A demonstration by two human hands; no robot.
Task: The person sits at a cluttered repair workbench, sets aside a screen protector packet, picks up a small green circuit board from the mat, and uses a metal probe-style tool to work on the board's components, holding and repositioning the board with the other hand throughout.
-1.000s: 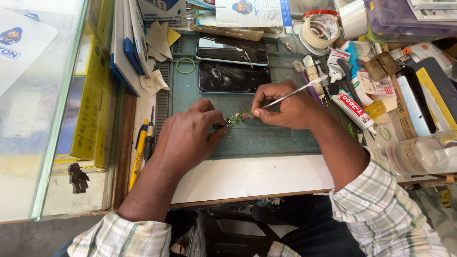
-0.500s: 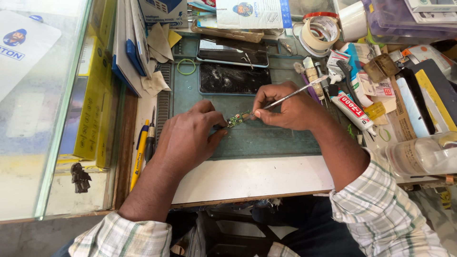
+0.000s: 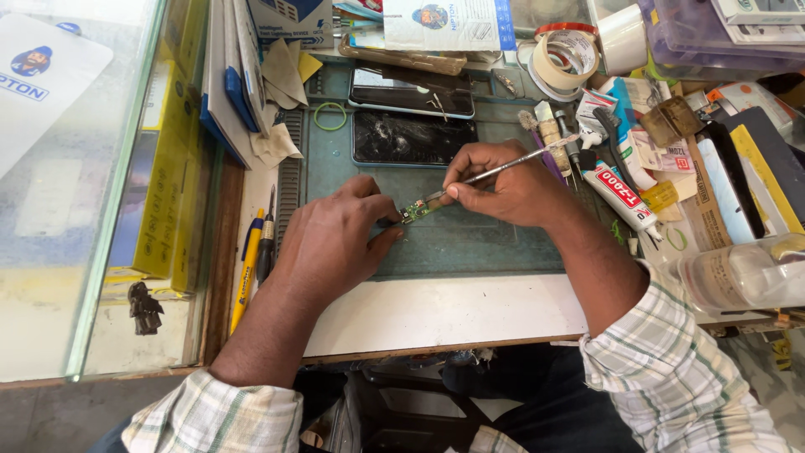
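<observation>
On the green mat [image 3: 470, 243], below the cracked phone [image 3: 413, 137], the left hand [image 3: 335, 243] pinched a small circuit board [image 3: 412, 211] while the right hand [image 3: 511, 184] gripped a metal tool [image 3: 511, 166], bare mat lying open beneath them.

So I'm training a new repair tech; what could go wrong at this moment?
The left hand pins the small green board only by its edge, so the right hand pressing the metal tool might flick it away. A slip could also scratch the cracked phone just behind.
</observation>
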